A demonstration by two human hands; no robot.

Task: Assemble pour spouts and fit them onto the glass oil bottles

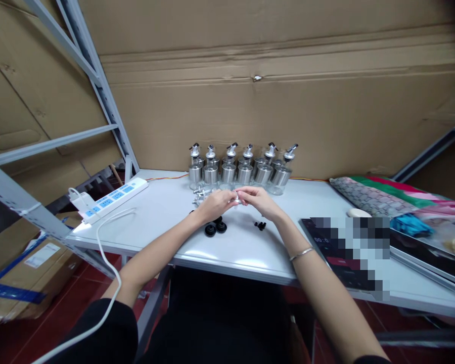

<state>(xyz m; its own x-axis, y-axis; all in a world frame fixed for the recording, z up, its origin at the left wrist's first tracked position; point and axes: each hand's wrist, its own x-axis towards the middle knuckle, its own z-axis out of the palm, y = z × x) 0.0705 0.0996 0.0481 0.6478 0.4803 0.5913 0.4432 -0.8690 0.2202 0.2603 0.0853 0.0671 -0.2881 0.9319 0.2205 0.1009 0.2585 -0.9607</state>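
Note:
My left hand [217,203] and my right hand [258,200] meet above the white table [163,212], fingertips pinched together on a small clear piece [237,197]. Just behind them stands a row of several glass and steel oil bottles [242,172] with pourer spouts. Two round black caps [215,228] lie on the table under my left wrist. A few tiny black parts [261,225] lie under my right wrist. Some small metal spout parts [199,194] rest to the left of my hands.
A white power strip [114,198] with a white cable lies at the table's left. A dark device [345,253] and trays with coloured packets [409,222] fill the right side. Cardboard sheets [288,91] back the table; a metal rack [79,60] and boxes stand at left.

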